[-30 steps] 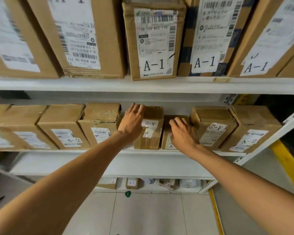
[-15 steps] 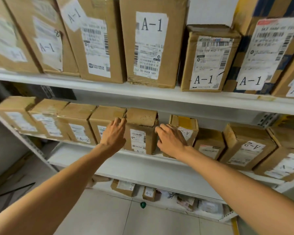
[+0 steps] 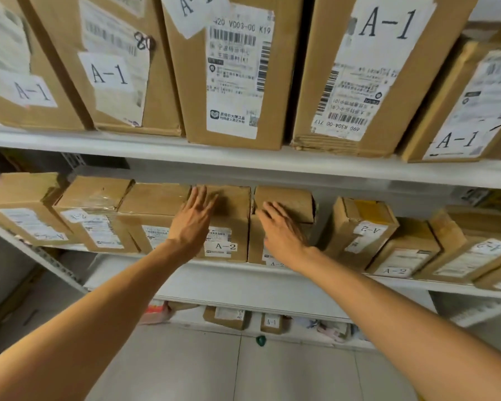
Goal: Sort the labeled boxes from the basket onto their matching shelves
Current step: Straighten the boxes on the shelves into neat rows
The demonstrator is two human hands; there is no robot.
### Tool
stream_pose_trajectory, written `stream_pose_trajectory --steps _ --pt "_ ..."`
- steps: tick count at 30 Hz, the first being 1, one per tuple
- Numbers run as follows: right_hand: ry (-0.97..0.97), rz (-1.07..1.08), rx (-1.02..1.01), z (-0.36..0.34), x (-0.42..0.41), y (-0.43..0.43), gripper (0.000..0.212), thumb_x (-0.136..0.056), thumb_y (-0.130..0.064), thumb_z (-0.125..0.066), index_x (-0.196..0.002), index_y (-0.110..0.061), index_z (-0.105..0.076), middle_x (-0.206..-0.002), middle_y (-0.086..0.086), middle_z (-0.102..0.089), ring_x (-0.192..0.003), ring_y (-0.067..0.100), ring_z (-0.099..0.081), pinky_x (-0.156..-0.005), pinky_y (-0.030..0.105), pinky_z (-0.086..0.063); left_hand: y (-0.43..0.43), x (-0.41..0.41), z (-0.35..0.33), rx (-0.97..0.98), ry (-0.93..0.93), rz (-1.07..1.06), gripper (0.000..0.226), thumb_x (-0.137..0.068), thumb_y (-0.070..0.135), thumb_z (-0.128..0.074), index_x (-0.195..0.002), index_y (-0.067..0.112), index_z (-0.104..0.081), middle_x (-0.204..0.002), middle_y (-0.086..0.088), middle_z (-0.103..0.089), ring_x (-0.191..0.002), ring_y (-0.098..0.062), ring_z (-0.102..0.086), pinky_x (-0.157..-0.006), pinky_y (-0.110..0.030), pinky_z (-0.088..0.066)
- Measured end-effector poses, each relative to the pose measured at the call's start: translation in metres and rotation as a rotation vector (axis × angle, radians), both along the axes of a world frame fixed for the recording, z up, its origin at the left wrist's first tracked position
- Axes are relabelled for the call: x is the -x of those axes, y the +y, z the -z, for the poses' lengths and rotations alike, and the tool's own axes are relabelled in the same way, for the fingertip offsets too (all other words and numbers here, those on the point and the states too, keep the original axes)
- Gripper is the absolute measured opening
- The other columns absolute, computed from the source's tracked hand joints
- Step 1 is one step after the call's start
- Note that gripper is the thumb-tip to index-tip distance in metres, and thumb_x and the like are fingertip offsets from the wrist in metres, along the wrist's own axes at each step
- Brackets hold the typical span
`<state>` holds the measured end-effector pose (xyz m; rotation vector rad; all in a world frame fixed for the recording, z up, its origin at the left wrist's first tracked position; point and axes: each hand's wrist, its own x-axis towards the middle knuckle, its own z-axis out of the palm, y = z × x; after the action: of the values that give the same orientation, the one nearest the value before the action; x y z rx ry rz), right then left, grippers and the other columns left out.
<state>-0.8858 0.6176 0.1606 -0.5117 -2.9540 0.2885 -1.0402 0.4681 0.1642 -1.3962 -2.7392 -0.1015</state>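
A row of small cardboard boxes labelled A-2 fills the middle shelf. My left hand lies flat with straight fingers on the front and top of one A-2 box. My right hand rests with spread fingers on the neighbouring box just to its right. Neither hand curls round anything. Tall boxes labelled A-1 stand on the upper shelf. No basket shows in this view.
More A-2 boxes continue to the right and left along the middle shelf. A few small parcels, one marked A-1, sit on the bottom level. A small green object lies on the tiled floor.
Both hands have shifted left along the A-2 row from box to box, and the view has panned left with them. The boxes under them stand closer together.
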Motion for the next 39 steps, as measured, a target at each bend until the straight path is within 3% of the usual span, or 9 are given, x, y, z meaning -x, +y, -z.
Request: stream_pose_trajectory --steps 3,5,7,9,16,19,24,30,39 --pt "0.032 0.024 -0.079 0.002 0.007 -0.001 0.075 -0.081 0.011 -0.060 -0.146 -0.014 -0.032 -0.153 0.012 -0.029 -0.142 0.030 -0.025 -0.115 0.042 -0.029 -0.001 0.009 0.002 -0.063 -0.015 0.053 0.079 -0.090 0.009 -0.061 -0.152 0.025 -0.015 -0.160 -0.002 -0.014 -0.145 -0.025 -0.019 -0.113 -0.036 -0.028" --pt "0.029 0.000 -0.126 -0.002 0.007 0.002 0.074 -0.078 0.015 -0.059 -0.142 -0.014 -0.038 -0.146 0.012 -0.039 -0.134 0.029 -0.036 -0.107 0.042 -0.040 0.001 0.012 -0.001 -0.102 0.028 0.085 0.072 -0.088 0.018 -0.066 -0.149 0.026 -0.029 -0.154 -0.002 -0.033 -0.132 -0.023 -0.043 -0.094 -0.035 -0.048" --pt "0.042 0.000 -0.142 -0.006 0.003 0.004 0.066 -0.079 0.016 -0.057 -0.137 -0.014 -0.044 -0.140 0.011 -0.047 -0.128 0.029 -0.044 -0.100 0.042 -0.046 0.003 0.016 -0.005 -0.104 0.032 0.122 0.066 -0.087 0.022 -0.067 -0.145 0.026 -0.036 -0.146 -0.004 -0.045 -0.116 -0.022 -0.056 -0.083 -0.034 -0.053" --pt "0.050 0.004 -0.162 -0.008 -0.001 0.006 0.057 -0.084 0.012 -0.055 -0.135 -0.013 -0.047 -0.138 0.010 -0.050 -0.125 0.027 -0.048 -0.099 0.040 -0.046 0.004 0.018 -0.008 -0.091 0.024 0.143 0.064 -0.088 0.024 -0.066 -0.145 0.026 -0.038 -0.139 -0.006 -0.051 -0.105 -0.021 -0.061 -0.083 -0.033 -0.053" --pt "0.051 0.073 -0.191 -0.007 -0.017 0.012 0.052 -0.085 0.006 -0.060 -0.131 -0.014 -0.050 -0.135 0.007 -0.053 -0.120 0.025 -0.052 -0.094 0.037 -0.049 0.019 0.006 -0.006 -0.135 0.065 0.204 0.058 -0.089 0.034 -0.063 -0.142 0.037 -0.040 -0.141 0.004 -0.052 -0.113 -0.019 -0.059 -0.088 -0.035 -0.051" --pt "0.079 0.073 -0.148 -0.006 -0.022 0.016 0.050 -0.082 0.009 -0.061 -0.127 -0.011 -0.053 -0.130 0.007 -0.056 -0.116 0.024 -0.054 -0.095 0.035 -0.049 0.022 0.000 -0.001 -0.154 0.061 0.165 0.057 -0.089 0.035 -0.064 -0.141 0.039 -0.041 -0.135 -0.001 -0.056 -0.103 -0.019 -0.062 -0.084 -0.033 -0.051" --pt "0.085 0.094 -0.085 -0.007 -0.022 0.009 0.045 -0.083 -0.006 -0.062 -0.126 -0.008 -0.048 -0.130 0.007 -0.049 -0.117 0.022 -0.045 -0.092 0.030 -0.044 0.015 -0.005 -0.012 -0.128 -0.176 0.199 0.075 -0.082 0.031 -0.073 -0.146 0.025 -0.035 -0.149 -0.004 -0.041 -0.127 -0.027 -0.049 -0.102 -0.039 -0.043" --pt "0.193 -0.069 -0.127 -0.025 0.017 -0.029 0.042 -0.082 -0.013 -0.063 -0.122 -0.004 -0.052 -0.122 0.011 -0.054 -0.110 0.024 -0.049 -0.098 0.035 -0.044 -0.051 0.022 -0.030 -0.269 -0.208 0.068 0.060 -0.087 0.031 -0.066 -0.141 0.020 -0.042 -0.138 -0.009 -0.049 -0.109 -0.030 -0.059 -0.089 -0.040 -0.052" --pt "0.070 -0.177 -0.059 -0.024 0.119 -0.130 0.040 -0.083 -0.011 -0.061 -0.121 -0.009 -0.048 -0.127 0.007 -0.048 -0.117 0.025 -0.044 -0.091 0.034 -0.044 -0.180 0.112 -0.022 -0.219 -0.144 -0.104 0.050 -0.088 0.024 -0.065 -0.135 0.020 -0.049 -0.139 -0.008 -0.048 -0.119 -0.028 -0.053 -0.098 -0.040 -0.048"
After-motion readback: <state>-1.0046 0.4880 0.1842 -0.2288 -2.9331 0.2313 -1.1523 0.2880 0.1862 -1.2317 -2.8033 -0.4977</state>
